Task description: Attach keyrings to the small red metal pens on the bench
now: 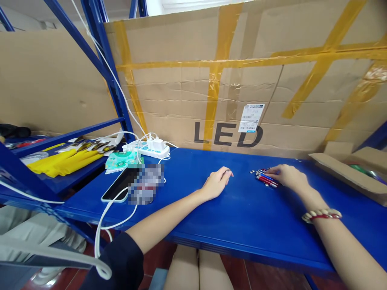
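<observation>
My left hand [217,183] rests over the middle of the blue tabletop [193,219], its fingers curled together. A small dark glint shows at the fingertips, too small to name. Farther right, my right hand [288,176] reaches down to a little pile of slim, shiny red and blue pieces [266,179] with metal-looking bits. Its thumb and fingers are pinched at the pile's right edge, and what they hold is hidden. A few tiny metallic bits [252,172] lie at the pile's left side.
A phone [121,185], a blurred-out item [145,184], a green packet [121,160] and a white power strip [155,150] with cables stand left. An open cardboard box [347,173] is at right. Taped cardboard [181,96] walls the back. Yellow gloves [63,162] lie beyond the blue post.
</observation>
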The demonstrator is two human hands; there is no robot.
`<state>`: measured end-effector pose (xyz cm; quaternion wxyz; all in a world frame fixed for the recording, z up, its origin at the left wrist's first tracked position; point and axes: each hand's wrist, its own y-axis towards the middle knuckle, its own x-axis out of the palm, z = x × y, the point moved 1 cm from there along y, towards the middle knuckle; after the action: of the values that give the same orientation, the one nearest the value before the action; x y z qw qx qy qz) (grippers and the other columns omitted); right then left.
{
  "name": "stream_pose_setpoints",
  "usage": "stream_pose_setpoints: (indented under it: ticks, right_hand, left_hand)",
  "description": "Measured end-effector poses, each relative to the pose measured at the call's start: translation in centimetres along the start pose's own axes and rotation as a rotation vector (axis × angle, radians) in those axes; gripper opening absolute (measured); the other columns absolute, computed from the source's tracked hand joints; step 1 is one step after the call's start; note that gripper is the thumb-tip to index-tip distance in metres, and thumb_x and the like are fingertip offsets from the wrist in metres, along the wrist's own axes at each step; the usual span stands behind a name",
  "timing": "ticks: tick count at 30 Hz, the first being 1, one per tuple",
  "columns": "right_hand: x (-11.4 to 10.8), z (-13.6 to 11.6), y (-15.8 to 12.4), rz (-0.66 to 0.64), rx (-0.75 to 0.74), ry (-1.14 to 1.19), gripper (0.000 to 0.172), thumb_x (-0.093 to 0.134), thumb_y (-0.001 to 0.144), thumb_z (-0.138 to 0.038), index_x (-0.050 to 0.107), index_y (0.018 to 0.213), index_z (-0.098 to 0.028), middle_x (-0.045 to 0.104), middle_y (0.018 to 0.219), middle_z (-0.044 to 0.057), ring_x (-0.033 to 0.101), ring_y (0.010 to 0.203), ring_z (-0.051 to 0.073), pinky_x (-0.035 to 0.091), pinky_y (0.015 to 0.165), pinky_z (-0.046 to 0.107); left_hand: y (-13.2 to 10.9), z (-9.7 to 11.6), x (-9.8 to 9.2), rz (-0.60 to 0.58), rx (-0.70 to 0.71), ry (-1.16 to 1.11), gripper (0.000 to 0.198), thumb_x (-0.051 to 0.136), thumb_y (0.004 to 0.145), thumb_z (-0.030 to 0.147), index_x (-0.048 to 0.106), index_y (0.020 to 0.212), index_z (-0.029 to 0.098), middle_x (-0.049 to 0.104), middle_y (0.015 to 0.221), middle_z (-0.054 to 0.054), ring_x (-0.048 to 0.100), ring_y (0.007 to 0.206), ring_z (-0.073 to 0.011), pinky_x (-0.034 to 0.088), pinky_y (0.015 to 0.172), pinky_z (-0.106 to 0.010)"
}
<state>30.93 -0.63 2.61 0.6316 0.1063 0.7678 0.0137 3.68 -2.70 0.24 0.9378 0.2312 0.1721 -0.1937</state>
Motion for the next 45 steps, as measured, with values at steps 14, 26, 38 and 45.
stream_pose_setpoints:
  ticks: [14, 26, 38, 45]
  right_hand:
    - [0.0, -1.3, -0.3, 0.091, -0.011, 0.026, 0.028, 0.057, 0.076, -0.046, 0.074, 0.082, -0.025, 0.070, 0.091, 0.005, 0.063, 0.080, 0.023, 0.042, 0.058, 0.028]
    - [-0.5, -5.2, -2.0, 0.119, -0.219, 0.499, 0.031, 0.055, 0.075, -0.047, 0.070, 0.077, -0.020, 0.073, 0.075, 0.005, 0.067, 0.071, 0.020, 0.049, 0.062, 0.028]
    - [0.7, -9.8, -4.3, -0.080, -0.505, 0.695, 0.035, 0.054, 0.080, -0.047, 0.070, 0.083, -0.016, 0.072, 0.076, 0.005, 0.064, 0.066, 0.017, 0.049, 0.063, 0.029]
    - [0.5, -10.0, -4.5, 0.039, -0.542, 0.684, 0.036, 0.056, 0.079, -0.050, 0.071, 0.083, -0.018, 0.072, 0.080, 0.007, 0.064, 0.069, 0.019, 0.048, 0.061, 0.029]
  left_hand:
    - [-0.3, 0.2, -0.1, 0.049, -0.019, 0.005, 0.027, 0.033, 0.091, 0.036, 0.053, 0.084, 0.019, 0.045, 0.058, 0.005, 0.046, 0.057, -0.0093, 0.036, 0.062, -0.021]
    - [0.2, 0.2, -0.3, 0.142, -0.093, -0.030, 0.028, 0.029, 0.091, 0.039, 0.045, 0.079, 0.019, 0.046, 0.061, 0.004, 0.044, 0.059, -0.0102, 0.035, 0.063, -0.022]
    - [0.3, 0.5, -0.1, 0.063, -0.144, 0.013, 0.026, 0.042, 0.087, 0.041, 0.037, 0.072, 0.020, 0.045, 0.063, 0.006, 0.041, 0.059, -0.0092, 0.033, 0.060, -0.022]
    - [0.4, 0.2, -0.1, 0.058, -0.101, 0.014, 0.020, 0.046, 0.084, 0.031, 0.036, 0.071, 0.019, 0.043, 0.059, 0.006, 0.040, 0.056, -0.0085, 0.032, 0.057, -0.021]
